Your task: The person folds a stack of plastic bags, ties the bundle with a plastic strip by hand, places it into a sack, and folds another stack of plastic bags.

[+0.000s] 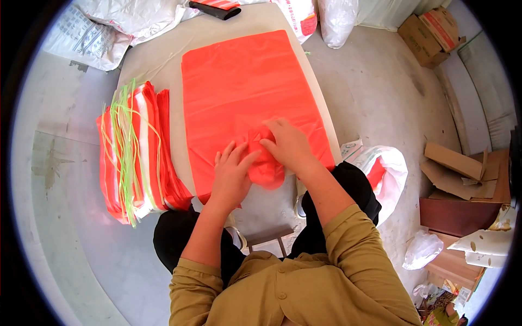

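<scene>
A wide red sheet stack (244,76) lies flat on the beige table (157,65). Over its near edge, a crumpled bunch of red material (263,163) sits between my two hands. My left hand (234,168) touches its left side with fingers bent and partly spread. My right hand (288,144) is closed on its upper right part, thumb and fingers bent toward each other. Left of the table stands a thick folded bundle of red and white material (168,157), with green strands (126,157) draped over it.
White sacks (81,35) stand at the back left. A white bag with red contents (391,176) is on the floor beside my right knee. Open cardboard boxes (462,174) and a plastic bag (423,250) lie at the right. A red-striped item (217,6) rests at the table's far edge.
</scene>
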The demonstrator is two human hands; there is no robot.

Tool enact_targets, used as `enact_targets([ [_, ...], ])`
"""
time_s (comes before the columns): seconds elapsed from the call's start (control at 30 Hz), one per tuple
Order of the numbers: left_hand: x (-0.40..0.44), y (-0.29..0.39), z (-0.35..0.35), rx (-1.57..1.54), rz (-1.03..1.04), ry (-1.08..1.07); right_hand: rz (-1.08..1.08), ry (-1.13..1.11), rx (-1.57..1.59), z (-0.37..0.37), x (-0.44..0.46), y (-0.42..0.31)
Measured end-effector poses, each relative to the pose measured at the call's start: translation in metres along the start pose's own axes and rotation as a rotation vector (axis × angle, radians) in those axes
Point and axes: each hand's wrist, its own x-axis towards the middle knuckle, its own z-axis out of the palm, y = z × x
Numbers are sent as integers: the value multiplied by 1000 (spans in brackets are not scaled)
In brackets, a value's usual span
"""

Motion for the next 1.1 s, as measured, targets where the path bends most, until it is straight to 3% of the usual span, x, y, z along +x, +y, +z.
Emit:
enact_targets([
  [0.17,-3,-2,3,13,18,27,-7,-36,55,0,-1,-6],
  [0.27,-2,-3,3,29,23,32,-167,32,130,5,-3,8],
  [0.47,1,-3,4,8,2,105,-389,-315,46,-25,-15,12],
  [0.57,6,-6,8,-57,-2,166,-496,-264,44,-23,-22,10],
  [0.77,13,-3,9,-196,-14,269,-366,-40,122,-4,-16,13],
  [0.87,15,4,8,-239,-83,300,-185,-62,202,-5,-12,7],
  [1.0,11,5,12,-251,-182,329,-117,-25,152,1,-7,8],
  [1.1,11,4,5,-87,-26,214,-123,17,129,5,-5,8],
])
